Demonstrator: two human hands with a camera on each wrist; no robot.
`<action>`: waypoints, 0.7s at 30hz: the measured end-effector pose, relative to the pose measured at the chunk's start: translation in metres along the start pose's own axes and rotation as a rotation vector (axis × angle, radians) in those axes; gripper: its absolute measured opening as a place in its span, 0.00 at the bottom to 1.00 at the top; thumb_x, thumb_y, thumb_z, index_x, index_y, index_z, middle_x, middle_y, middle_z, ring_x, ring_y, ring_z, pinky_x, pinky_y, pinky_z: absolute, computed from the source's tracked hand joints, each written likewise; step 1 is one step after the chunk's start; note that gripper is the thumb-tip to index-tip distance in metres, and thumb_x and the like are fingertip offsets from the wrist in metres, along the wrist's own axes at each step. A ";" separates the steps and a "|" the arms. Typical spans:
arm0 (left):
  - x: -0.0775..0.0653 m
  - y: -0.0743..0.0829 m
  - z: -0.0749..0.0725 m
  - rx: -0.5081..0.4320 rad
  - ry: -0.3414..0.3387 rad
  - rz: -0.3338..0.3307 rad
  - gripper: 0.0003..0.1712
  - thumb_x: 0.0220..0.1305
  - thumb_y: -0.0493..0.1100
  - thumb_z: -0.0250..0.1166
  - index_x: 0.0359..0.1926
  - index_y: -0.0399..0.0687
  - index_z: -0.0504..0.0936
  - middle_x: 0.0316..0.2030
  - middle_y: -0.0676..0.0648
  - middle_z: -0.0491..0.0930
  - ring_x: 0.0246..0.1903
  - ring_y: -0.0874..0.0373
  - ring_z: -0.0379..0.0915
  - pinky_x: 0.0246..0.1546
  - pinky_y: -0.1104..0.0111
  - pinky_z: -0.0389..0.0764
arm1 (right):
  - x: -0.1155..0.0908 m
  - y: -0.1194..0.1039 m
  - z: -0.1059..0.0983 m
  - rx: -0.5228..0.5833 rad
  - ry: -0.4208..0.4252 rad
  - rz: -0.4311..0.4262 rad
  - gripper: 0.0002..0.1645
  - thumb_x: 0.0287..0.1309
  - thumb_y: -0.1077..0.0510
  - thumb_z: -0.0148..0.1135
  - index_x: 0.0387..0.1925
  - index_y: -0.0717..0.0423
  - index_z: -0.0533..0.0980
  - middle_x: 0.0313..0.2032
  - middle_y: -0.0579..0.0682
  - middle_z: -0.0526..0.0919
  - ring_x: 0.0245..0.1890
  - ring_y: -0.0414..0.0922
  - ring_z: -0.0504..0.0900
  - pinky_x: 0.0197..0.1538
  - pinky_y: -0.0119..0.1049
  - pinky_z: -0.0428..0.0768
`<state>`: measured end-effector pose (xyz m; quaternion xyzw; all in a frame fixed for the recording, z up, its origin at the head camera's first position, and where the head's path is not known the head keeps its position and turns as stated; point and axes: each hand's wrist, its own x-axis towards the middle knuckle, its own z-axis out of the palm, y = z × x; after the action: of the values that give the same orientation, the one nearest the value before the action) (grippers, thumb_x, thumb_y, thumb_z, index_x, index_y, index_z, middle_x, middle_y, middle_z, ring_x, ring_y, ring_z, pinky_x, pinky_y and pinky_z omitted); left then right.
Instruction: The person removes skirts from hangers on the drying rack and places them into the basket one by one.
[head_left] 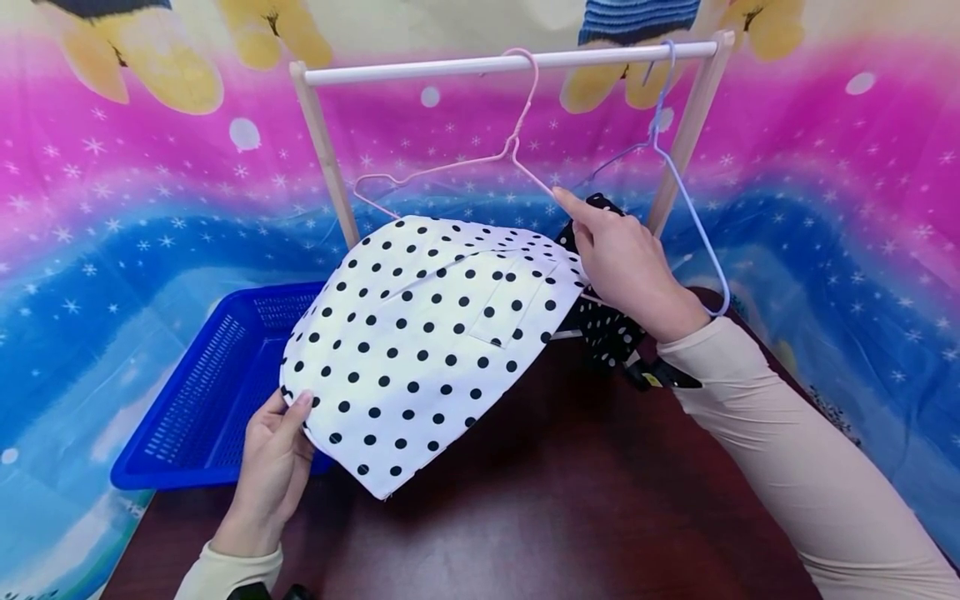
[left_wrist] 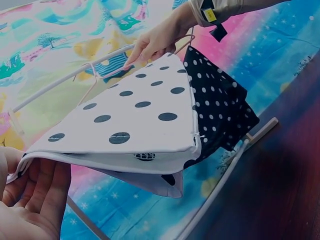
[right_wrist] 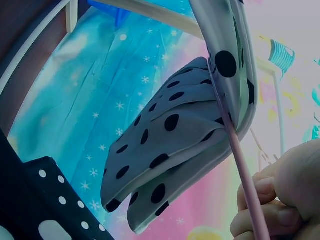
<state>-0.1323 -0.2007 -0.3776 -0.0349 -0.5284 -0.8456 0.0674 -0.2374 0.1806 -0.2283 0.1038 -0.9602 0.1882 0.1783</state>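
A white cloth with black polka dots (head_left: 420, 333) is draped over the bar of a pink hanger (head_left: 517, 137), whose hook sits on the rack's rail. At the cloth's lower left edge, my left hand (head_left: 273, 467) pinches the fabric between thumb and fingers. My right hand (head_left: 626, 262) holds the pink hanger's right side, index finger extended along its sloping wire. In the right wrist view, the curled fingers (right_wrist: 260, 210) lie round the pink wire, and the cloth (right_wrist: 170, 120) folds over the bar. Behind the right hand hangs a black cloth with white dots (left_wrist: 215, 100), partly hidden.
A wooden rack with a white rail (head_left: 420, 69) stands at the back. Near its right post (head_left: 690, 133) hangs a blue hanger (head_left: 693, 208). At the left, a blue plastic basket (head_left: 187, 400) rests on the dark brown table (head_left: 562, 500). A patterned backdrop surrounds the table.
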 end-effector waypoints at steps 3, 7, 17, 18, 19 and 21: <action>0.000 -0.001 -0.001 -0.002 -0.005 0.003 0.14 0.78 0.37 0.52 0.59 0.46 0.77 0.45 0.53 0.88 0.39 0.64 0.87 0.40 0.73 0.86 | -0.001 0.000 0.000 0.005 0.002 -0.002 0.32 0.78 0.53 0.45 0.76 0.23 0.56 0.20 0.54 0.68 0.13 0.50 0.65 0.15 0.37 0.63; 0.000 -0.001 -0.001 0.000 -0.006 0.008 0.14 0.78 0.36 0.52 0.59 0.46 0.77 0.45 0.53 0.88 0.39 0.65 0.86 0.40 0.74 0.85 | -0.001 0.000 0.000 0.011 0.003 0.001 0.32 0.78 0.52 0.45 0.76 0.23 0.55 0.20 0.55 0.68 0.13 0.50 0.65 0.15 0.37 0.64; -0.001 0.000 -0.009 -0.006 0.018 0.003 0.14 0.78 0.38 0.52 0.58 0.47 0.77 0.45 0.53 0.88 0.38 0.65 0.87 0.38 0.74 0.86 | 0.001 0.007 0.003 0.007 0.037 -0.028 0.31 0.78 0.54 0.45 0.76 0.29 0.58 0.20 0.54 0.68 0.13 0.49 0.64 0.16 0.38 0.64; 0.000 0.000 -0.011 0.001 0.020 -0.001 0.13 0.78 0.38 0.53 0.58 0.47 0.77 0.45 0.54 0.88 0.38 0.65 0.87 0.37 0.74 0.86 | 0.001 0.007 0.004 0.011 0.038 -0.031 0.30 0.78 0.54 0.44 0.76 0.29 0.58 0.20 0.54 0.68 0.13 0.49 0.64 0.17 0.38 0.64; 0.000 0.001 -0.012 0.008 0.021 -0.006 0.13 0.78 0.38 0.52 0.58 0.48 0.77 0.44 0.54 0.88 0.38 0.65 0.87 0.37 0.74 0.86 | 0.002 0.007 0.004 0.014 0.038 -0.038 0.30 0.79 0.54 0.44 0.76 0.29 0.58 0.20 0.54 0.68 0.13 0.49 0.64 0.17 0.38 0.64; 0.000 0.001 -0.014 0.013 0.020 -0.010 0.14 0.78 0.39 0.53 0.58 0.49 0.77 0.46 0.55 0.88 0.39 0.66 0.86 0.38 0.74 0.85 | 0.003 0.006 0.005 0.021 0.031 -0.051 0.30 0.79 0.54 0.43 0.76 0.29 0.58 0.20 0.54 0.68 0.13 0.50 0.64 0.17 0.39 0.64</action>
<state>-0.1321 -0.2141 -0.3826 -0.0233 -0.5333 -0.8428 0.0687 -0.2430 0.1839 -0.2337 0.1273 -0.9524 0.1950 0.1969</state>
